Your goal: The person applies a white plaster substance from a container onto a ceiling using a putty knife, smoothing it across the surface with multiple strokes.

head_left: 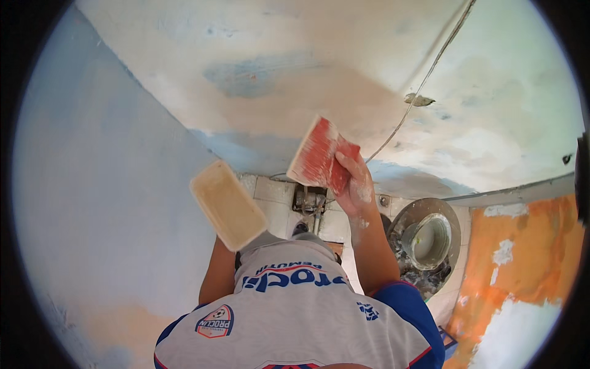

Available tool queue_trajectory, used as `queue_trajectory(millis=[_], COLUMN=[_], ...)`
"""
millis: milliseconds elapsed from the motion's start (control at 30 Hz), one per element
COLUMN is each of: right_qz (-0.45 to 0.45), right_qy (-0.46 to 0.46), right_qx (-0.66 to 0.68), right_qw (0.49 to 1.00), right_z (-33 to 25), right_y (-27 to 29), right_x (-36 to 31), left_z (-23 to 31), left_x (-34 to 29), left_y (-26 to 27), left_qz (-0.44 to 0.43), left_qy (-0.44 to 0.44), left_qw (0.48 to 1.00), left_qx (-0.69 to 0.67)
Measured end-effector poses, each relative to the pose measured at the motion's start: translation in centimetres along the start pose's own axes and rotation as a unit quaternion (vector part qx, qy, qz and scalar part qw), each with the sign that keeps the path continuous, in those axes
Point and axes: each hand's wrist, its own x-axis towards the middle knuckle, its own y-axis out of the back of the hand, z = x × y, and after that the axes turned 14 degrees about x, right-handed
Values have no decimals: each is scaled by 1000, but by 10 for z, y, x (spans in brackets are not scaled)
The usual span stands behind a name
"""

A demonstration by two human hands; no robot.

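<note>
R hand (pixel 356 189) is closed, thumb on top, on a red flat scraper (pixel 316 157) smeared w/ white, held up nr the pale patchy wall (pixel 295 98). Cream rectangular shallow tray (pixel 228 206) is L of it, over L forearm (pixel 216 270); L hand hidden, can't tell grip. Round greyish bucket (pixel 428 241) lower R, apart.

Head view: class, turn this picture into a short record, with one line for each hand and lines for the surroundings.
Right hand: the right hand has a grip on a red spreader streaked with white
Left hand: hidden; the left forearm leads up to a pale rectangular tray
Ahead: patchy pale wall crossed by a cable
Left side: bluish wall
Right side: orange wall with white patches
Below: light bucket within the outline of a round grey rim
</note>
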Motion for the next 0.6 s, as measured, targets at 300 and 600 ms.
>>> queue_trajectory(millis=[300,600], right_qz=[49,233], right_qy=[321,630], right_qx=[-102,-487], right_qw=[940,558], right_z=[47,106], right_y=[-39,-68], right_x=[19,122], left_z=[76,173], left_x=[20,38], left_y=[22,82], left_qz=[0,14], left_qy=[40,31], left_qw=[998,996], left_qx=[38,84])
